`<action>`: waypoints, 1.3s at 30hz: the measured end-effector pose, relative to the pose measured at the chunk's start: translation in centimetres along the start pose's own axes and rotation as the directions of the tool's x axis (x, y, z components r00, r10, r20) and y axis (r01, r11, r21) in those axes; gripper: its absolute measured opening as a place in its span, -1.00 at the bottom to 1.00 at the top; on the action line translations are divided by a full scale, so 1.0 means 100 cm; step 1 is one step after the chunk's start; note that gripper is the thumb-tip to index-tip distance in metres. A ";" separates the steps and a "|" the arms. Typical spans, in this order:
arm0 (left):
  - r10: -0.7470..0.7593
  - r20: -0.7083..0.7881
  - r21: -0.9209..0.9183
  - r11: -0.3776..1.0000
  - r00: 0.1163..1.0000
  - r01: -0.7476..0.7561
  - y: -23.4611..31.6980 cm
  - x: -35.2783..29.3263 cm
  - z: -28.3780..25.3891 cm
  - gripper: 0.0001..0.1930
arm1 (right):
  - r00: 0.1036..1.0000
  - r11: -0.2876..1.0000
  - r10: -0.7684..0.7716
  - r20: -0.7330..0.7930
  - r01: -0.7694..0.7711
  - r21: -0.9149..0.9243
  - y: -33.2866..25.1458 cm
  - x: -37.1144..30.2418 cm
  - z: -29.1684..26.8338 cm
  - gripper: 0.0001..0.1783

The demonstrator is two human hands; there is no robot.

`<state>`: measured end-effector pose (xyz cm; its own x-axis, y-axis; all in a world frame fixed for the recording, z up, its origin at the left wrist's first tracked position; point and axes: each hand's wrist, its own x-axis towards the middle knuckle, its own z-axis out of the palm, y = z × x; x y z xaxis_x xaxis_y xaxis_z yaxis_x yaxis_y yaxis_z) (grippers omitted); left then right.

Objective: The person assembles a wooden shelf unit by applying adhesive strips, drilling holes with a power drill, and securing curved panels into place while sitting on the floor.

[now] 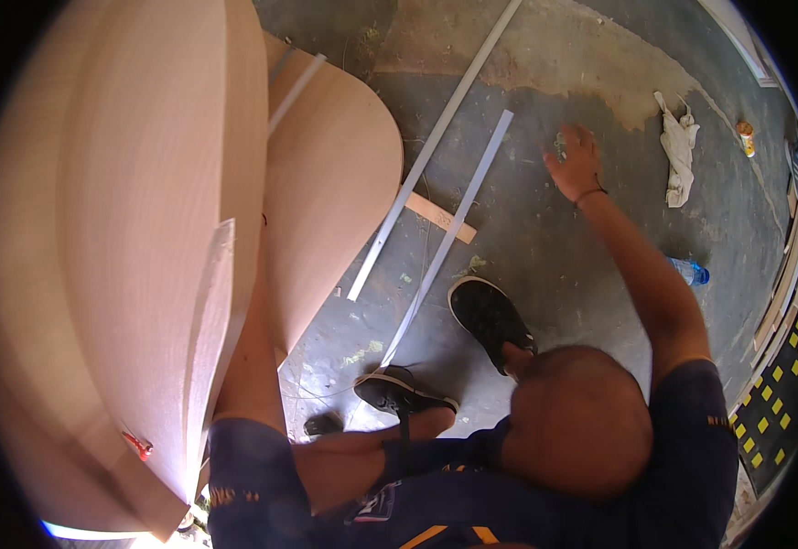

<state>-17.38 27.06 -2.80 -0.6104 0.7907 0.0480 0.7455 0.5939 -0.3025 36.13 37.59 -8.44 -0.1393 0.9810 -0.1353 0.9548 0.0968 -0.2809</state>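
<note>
My right hand [577, 166] is raised over the grey floor with its fingers apart, and nothing shows in it. My left forearm [251, 366] passes behind the edge of a large pale wooden panel [156, 165], which hides that hand, so its grip cannot be seen. Behind this panel another wooden board with a rounded end [335, 156] lies low. Nearest to my right hand is a flat silver strip [477, 183], lying aslant on the floor. A longer pale bar [449, 105] runs beside it. A short wooden batten [437, 220] lies crosswise at the two.
A crumpled white cloth [679, 151], an orange-and-white container [746, 139] and a clear bottle with a blue cap [692, 272] lie to the right. Farther right are stacked boards [777, 284] and a black-and-yellow patterned sheet [777, 403]. A small red object [138, 446] rests against the panels.
</note>
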 end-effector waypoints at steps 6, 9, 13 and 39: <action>-0.233 -0.022 -0.151 0.962 0.972 0.227 -0.018 0.051 0.049 -0.73 | 0.870 0.904 -0.206 0.449 0.345 -0.253 -0.012 -0.012 -0.075 -0.21; -0.248 -0.010 -0.178 0.954 0.969 0.243 -0.009 0.059 0.039 -0.71 | 0.914 0.991 0.058 0.403 -0.004 -0.136 -0.016 -0.012 -0.036 0.08; -0.443 0.121 -0.383 0.805 0.888 0.453 -0.001 0.074 0.037 -0.72 | 0.895 0.951 0.310 0.320 -0.287 -0.117 -0.044 -0.017 0.009 0.43; 0.086 -0.308 -0.203 0.967 0.947 -0.154 0.115 0.141 0.034 -0.74 | 0.880 0.954 0.292 0.374 -0.297 -0.046 -0.047 -0.026 0.006 0.51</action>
<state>-18.27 44.52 -8.86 -0.4319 0.8460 0.3128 0.8691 0.4831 -0.1066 31.89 34.53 -7.35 0.0584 0.8288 -0.5566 0.9641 -0.1915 -0.1841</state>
